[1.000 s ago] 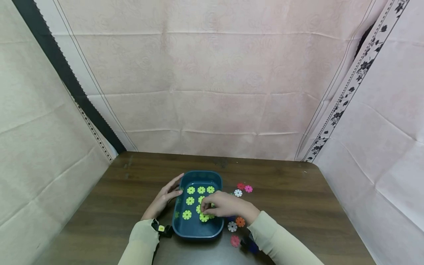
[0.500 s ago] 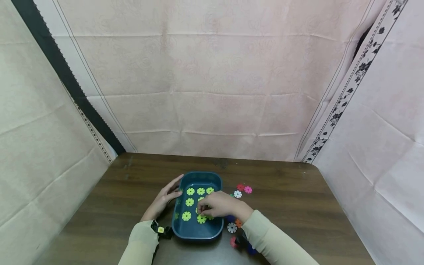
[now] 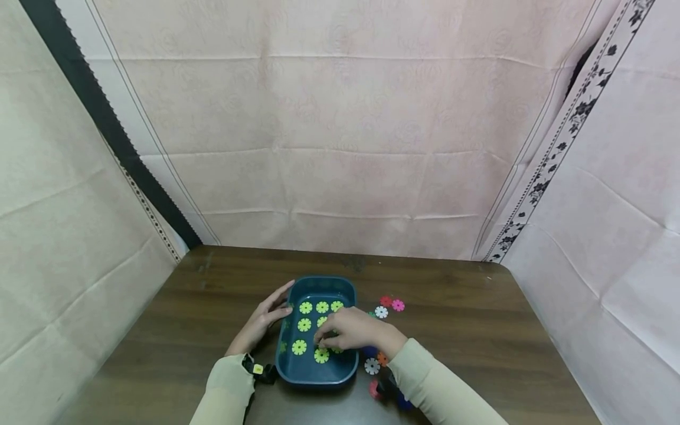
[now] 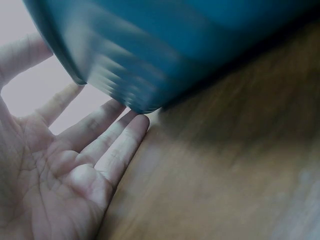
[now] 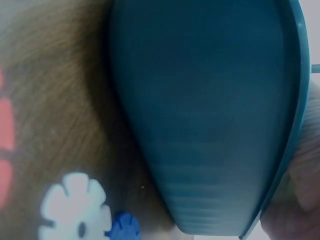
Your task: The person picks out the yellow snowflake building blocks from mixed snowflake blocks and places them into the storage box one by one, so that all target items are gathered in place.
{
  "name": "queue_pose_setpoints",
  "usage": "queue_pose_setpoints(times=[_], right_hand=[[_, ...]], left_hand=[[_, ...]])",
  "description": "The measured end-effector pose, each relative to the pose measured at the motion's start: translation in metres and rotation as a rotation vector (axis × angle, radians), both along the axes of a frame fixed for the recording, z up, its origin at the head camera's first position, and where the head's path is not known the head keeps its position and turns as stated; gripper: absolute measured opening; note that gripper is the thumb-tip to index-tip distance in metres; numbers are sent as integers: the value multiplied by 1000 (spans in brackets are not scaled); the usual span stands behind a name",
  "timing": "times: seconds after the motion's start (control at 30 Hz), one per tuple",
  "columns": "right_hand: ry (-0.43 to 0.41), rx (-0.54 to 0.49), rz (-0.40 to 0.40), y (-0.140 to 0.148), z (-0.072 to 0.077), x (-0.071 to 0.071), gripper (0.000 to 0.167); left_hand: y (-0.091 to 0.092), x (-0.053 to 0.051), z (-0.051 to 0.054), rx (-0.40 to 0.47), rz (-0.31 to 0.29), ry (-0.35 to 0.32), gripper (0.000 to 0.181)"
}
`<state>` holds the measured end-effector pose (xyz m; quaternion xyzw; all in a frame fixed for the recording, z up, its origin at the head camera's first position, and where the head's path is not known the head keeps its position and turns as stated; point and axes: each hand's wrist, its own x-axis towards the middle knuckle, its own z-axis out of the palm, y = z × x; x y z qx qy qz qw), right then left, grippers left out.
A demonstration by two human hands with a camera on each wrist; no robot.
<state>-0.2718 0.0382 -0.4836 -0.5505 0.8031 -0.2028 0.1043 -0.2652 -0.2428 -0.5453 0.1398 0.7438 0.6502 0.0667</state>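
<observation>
A deep blue-green rectangular tray (image 3: 317,378) stands on the wooden table, with several yellow flower-shaped interlocking discs (image 3: 299,347) lying in loose rows inside. My left hand (image 3: 260,321) rests against the tray's left side, thumb at the rim. In the left wrist view its straight fingers (image 4: 122,145) touch the outer wall. Over the tray's right half, my right hand (image 3: 350,329) has its thumb and index finger bent together at the edge of one yellow disc (image 3: 321,355). This hand covers some other discs. The right wrist view mainly shows the tray's outer wall (image 5: 200,125).
Right of the tray lie loose discs: a white one (image 3: 381,312), a pink one (image 3: 398,305) and a red one (image 3: 385,301) farther back. Nearer are another white disc (image 3: 372,366), an orange one (image 3: 382,359) and blue ones, partly behind the right forearm (image 3: 425,378).
My right hand has moved slightly left inside the tray. The yellow disc at its fingertips has slid left and toward me. The left hand stays at the tray's side.
</observation>
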Motion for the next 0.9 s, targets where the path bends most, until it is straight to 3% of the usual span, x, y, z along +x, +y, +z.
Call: queue_pose_setpoints(times=[0.2,0.57,0.77,0.9], right_hand=[[10,-67,12,1,0,0,26],[-63,-149,29,4,5,-1,26],[-81,-172,-18,11,8,1,25],[-45,-211,-52,18,10,-2,26]], left_hand=[[0,-1,0,8,-5,20,61],[1,-5,1,7,-1,14,59],[4,-4,0,-2,10,3,60],[4,-5,3,-8,-1,33,61]])
